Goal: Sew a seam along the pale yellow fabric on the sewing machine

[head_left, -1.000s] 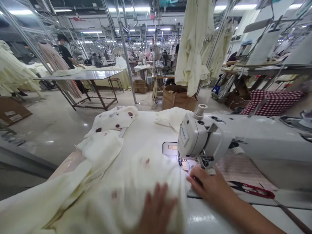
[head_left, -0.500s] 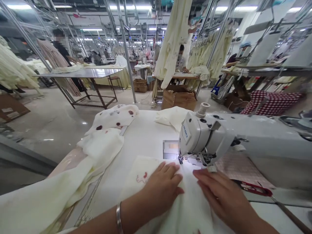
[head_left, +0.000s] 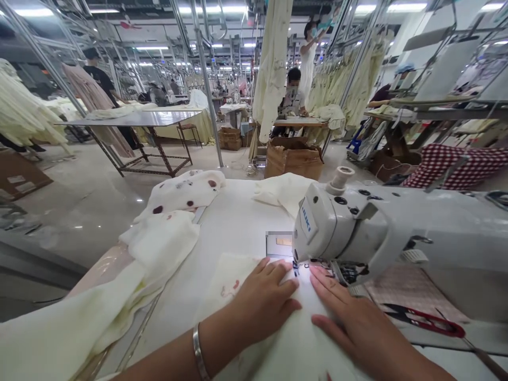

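Note:
Cream fabric (head_left: 293,338) with small reddish prints lies under the needle area of a white sewing machine (head_left: 329,227). My left hand (head_left: 265,296) rests on the fabric just left of the presser foot (head_left: 296,269), fingers stretched forward and wrist banded by a silver bracelet (head_left: 198,352). To the right of the foot, my right hand (head_left: 345,317) lies flat on the same cloth, thumb apart from the fingers. Red-handled thread snips (head_left: 432,321) lie right of my right hand, near a pinkish checked cloth (head_left: 413,293).
More cream cloth (head_left: 159,243) is heaped along the machine table's left side, with a dark-spotted piece (head_left: 186,193) behind it. Another cream piece (head_left: 283,190) lies at the back edge. Beyond stand a cardboard box (head_left: 293,159), a metal-topped table (head_left: 138,119) and several people.
My right hand has moved forward and left, flattening beside the presser foot. My left hand stays nearly in place on the fabric. The machine appears shifted slightly right in view.

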Demonstrator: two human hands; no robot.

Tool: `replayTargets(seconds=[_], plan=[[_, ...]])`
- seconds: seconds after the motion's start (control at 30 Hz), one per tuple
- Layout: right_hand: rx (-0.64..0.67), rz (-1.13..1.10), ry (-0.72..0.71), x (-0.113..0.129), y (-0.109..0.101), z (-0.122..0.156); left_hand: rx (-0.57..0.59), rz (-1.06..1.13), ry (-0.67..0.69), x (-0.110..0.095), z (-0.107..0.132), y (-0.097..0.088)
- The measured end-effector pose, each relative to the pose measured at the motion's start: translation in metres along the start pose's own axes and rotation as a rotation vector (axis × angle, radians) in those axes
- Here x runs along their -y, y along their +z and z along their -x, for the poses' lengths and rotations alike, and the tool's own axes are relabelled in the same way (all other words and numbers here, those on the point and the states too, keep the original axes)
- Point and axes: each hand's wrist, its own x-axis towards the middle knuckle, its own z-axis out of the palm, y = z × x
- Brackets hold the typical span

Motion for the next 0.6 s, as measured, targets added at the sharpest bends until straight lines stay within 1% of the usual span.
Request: replayTargets(seconds=[0.07,0.13,0.23,0.37,0.53,0.6], plan=[[0.010,-0.012,0.028,-0.003,0.001,-0.003,-0.005,0.001,0.003,0.003,-0.003,0.001],[-0.006,-0.012,0.040,-0.006,0.004,-0.004,-0.009,0.018,-0.016,0.006,-0.006,0.003],[-0.041,-0.002,0.035,-0.012,0.008,-0.006,-0.015,0.037,-0.066,0.010,-0.009,0.006],[-0.064,-0.006,0.040,-0.018,0.010,-0.009,-0.005,0.035,-0.084,0.014,-0.010,0.008],[-0.041,-0.039,0.128,-0.021,0.010,-0.009,-0.012,0.032,-0.106,0.015,-0.013,0.008],[-0.043,-0.070,0.148,-0.023,0.014,-0.006,-0.010,0.032,-0.115,0.015,-0.014,0.008]])
